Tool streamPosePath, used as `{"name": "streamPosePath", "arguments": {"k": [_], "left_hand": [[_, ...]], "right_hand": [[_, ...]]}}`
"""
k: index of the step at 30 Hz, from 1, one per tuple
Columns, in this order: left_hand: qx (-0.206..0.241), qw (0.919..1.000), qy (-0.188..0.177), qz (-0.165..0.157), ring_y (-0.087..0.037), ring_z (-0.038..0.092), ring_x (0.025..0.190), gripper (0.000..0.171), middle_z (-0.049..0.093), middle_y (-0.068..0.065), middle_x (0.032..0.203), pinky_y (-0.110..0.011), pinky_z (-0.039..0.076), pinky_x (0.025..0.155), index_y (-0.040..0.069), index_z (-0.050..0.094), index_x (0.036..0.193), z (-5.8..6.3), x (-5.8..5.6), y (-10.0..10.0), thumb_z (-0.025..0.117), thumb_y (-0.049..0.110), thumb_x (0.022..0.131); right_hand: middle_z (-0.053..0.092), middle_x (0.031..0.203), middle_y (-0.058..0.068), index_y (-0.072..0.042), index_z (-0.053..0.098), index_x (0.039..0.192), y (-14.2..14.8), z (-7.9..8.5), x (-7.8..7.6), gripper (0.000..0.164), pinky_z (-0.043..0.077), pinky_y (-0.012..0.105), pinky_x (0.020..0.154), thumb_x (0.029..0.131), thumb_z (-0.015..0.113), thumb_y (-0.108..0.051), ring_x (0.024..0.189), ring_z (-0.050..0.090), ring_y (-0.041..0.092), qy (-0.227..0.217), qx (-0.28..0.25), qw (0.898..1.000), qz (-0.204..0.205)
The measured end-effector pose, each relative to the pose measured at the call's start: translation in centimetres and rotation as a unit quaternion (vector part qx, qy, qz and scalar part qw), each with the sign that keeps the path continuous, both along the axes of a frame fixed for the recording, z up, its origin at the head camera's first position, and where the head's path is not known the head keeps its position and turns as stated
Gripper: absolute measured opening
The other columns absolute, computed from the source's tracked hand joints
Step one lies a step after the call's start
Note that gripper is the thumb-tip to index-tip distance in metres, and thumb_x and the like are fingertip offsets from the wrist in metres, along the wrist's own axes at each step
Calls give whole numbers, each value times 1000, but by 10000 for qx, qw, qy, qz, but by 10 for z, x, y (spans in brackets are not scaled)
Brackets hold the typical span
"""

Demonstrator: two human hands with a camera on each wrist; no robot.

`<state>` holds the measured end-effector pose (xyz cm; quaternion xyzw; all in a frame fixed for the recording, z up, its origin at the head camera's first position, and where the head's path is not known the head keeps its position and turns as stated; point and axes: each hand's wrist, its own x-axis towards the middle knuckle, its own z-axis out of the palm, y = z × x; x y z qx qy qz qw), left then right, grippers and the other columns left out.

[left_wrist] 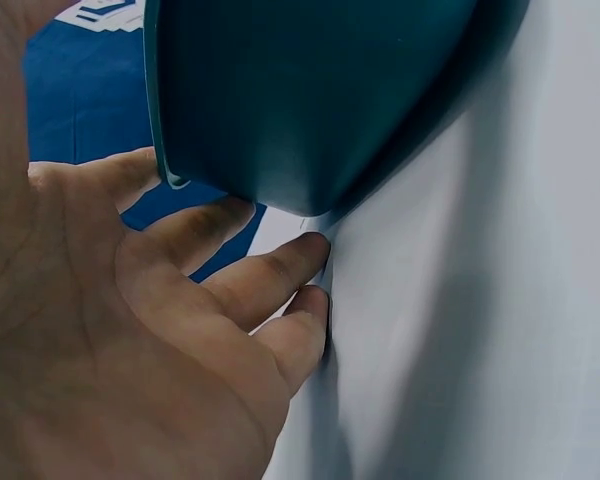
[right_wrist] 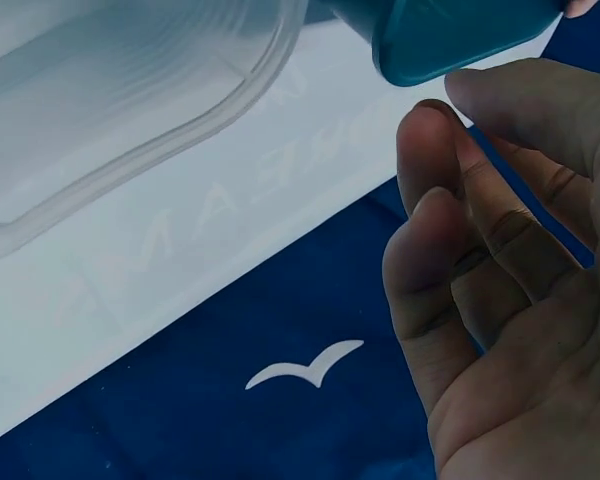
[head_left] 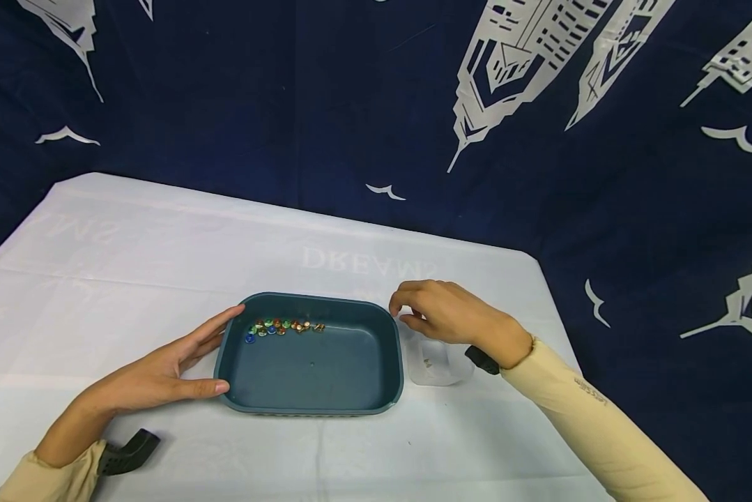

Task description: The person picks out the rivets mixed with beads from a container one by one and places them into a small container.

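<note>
A dark teal tray (head_left: 313, 383) sits on the white-covered table. Inside it, a row of small shiny beads (head_left: 272, 328), blue, green, orange and gold, lies toward the back left. My left hand (head_left: 162, 369) touches the tray's left end, thumb near its front corner and straight fingers along the side; the left wrist view shows the fingertips against the tray wall. Past the tray's right end, my right hand (head_left: 444, 310) hovers with loosely bent fingers, and no object shows between them in the right wrist view. Below it stands a clear plastic container (head_left: 435, 373), partly hidden by the hand.
A few tiny gold-coloured bits (head_left: 428, 362) show in the clear container. White cloth (head_left: 162, 258) with faint lettering covers the table. Behind and to the right hangs a dark blue cloth (head_left: 256, 104) printed with white buildings and birds.
</note>
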<state>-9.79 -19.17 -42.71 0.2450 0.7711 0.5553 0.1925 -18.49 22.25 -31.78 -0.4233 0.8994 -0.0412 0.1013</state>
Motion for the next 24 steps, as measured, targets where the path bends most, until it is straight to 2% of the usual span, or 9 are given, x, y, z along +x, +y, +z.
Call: {"name": "streamPosePath", "arguments": {"k": [9,17,24], "left_hand": [[15,10000,15,-17,-59,15,145,94,2,-9,169,-8,30,101,32,8,162,-1,0,0,71,15,94],[64,9999,-79,-25,-59,13,145,93,2,-10,169,-8,30,100,33,8,162,-1,0,0,70,13,95],[16,10000,-11,-1,-60,14,145,94,2,-12,168,-8,30,100,32,8,162,0,1,1,70,14,94]], "right_hand": [[68,110,-5,-14,72,110,-16,-9,1,16,49,23,66,94,68,-9,68,53,5,-131,196,9995,221],[68,112,-4,-13,71,113,-31,-12,0,18,53,28,74,96,66,-8,79,59,8,-212,328,9982,461],[68,112,-4,-14,70,114,-42,-15,-1,19,56,32,78,96,66,-9,89,64,10,-179,527,9965,616]]}}
